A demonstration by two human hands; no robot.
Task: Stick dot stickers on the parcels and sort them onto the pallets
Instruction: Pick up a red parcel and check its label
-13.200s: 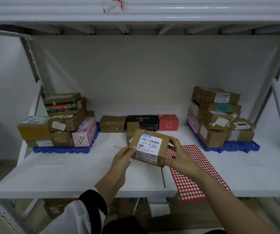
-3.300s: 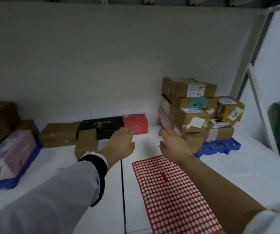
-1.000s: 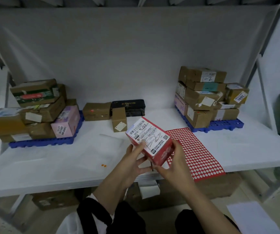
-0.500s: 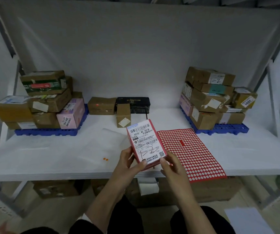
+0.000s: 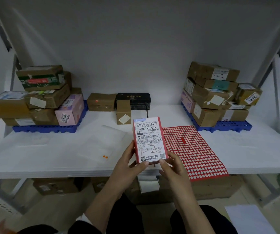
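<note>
Both the left hand (image 5: 127, 163) and right hand (image 5: 173, 166) hold the small red cardboard parcel (image 5: 150, 141) upright, white label facing up, seemingly to read it.

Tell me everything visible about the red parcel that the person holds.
The red parcel is a small flat box, apparently cardboard. A white shipping label with barcodes, print, a QR code and a handwritten mark covers nearly its whole front. It is held upright over the white shelf, label toward the camera. The left hand grips its lower left edge; the right hand pinches its lower right corner.
</note>
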